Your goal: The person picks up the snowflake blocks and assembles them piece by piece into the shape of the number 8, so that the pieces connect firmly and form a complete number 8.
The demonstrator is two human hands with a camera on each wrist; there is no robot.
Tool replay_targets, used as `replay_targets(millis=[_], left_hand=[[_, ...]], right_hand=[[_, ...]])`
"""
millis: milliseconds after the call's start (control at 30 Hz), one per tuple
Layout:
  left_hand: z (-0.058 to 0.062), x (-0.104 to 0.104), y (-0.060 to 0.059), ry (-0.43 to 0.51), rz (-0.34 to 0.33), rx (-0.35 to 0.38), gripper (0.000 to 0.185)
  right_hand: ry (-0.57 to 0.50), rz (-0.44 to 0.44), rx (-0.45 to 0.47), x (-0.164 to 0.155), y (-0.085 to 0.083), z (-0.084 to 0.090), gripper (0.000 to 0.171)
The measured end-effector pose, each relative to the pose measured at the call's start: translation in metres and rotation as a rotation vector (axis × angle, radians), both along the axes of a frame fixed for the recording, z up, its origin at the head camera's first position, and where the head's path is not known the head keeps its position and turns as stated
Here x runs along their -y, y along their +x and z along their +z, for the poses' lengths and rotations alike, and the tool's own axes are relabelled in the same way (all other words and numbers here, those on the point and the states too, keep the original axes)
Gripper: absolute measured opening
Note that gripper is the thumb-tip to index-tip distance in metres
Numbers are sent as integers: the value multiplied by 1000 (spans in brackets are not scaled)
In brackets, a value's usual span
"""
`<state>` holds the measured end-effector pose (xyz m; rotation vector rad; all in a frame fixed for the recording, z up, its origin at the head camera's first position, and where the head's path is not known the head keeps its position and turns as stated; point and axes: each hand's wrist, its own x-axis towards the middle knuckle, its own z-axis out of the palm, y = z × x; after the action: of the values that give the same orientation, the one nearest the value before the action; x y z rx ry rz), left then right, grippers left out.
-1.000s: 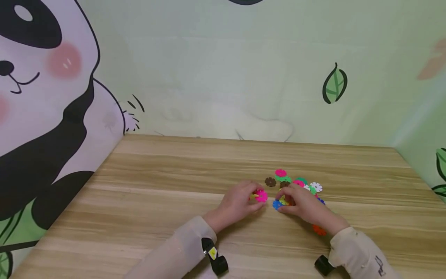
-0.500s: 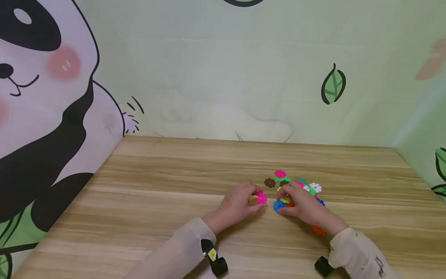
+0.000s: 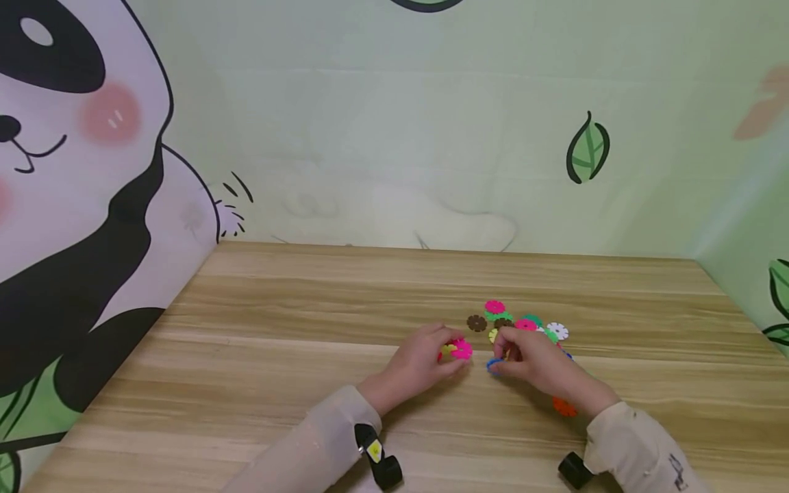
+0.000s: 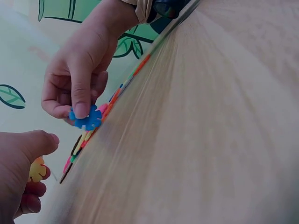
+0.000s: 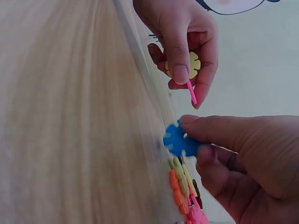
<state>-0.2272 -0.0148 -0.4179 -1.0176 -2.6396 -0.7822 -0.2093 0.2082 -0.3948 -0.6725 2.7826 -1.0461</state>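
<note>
Right grip pinches blue disc by its edge; left grip holds pink disc.

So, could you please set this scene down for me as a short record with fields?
Left hand: holds a yellow disc and a pink disc; whether they interlock is hard to tell
Right hand: pinches a blue disc
Contact: blue disc apart from pink disc
Loose discs: beyond the right hand, some overlapping; pink, green, brown and white among them
Orange disc: near the right wrist
Surface: wood-grain table
Backdrop: wall with painted panda and leaf
</note>
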Motion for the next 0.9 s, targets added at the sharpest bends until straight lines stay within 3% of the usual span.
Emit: replay_targets(millis=[167,267,500,733,900], left_hand=[[0,0,0,11,-2,10,36],[0,0,1,31,-2,29,34],[2,-1,2,50,13,82,34],[3,-2,3,52,36,110,33],[4,-4,4,71,37,107,32]], right_hand=[[-96,5,45,3,1,4,15],[-120,5,17,7,2,6,11],[35,-76,-181,18,7,5,7],[87,-90,-202,26,11,3,9],[89,-113,-270,31,15,3,12]])
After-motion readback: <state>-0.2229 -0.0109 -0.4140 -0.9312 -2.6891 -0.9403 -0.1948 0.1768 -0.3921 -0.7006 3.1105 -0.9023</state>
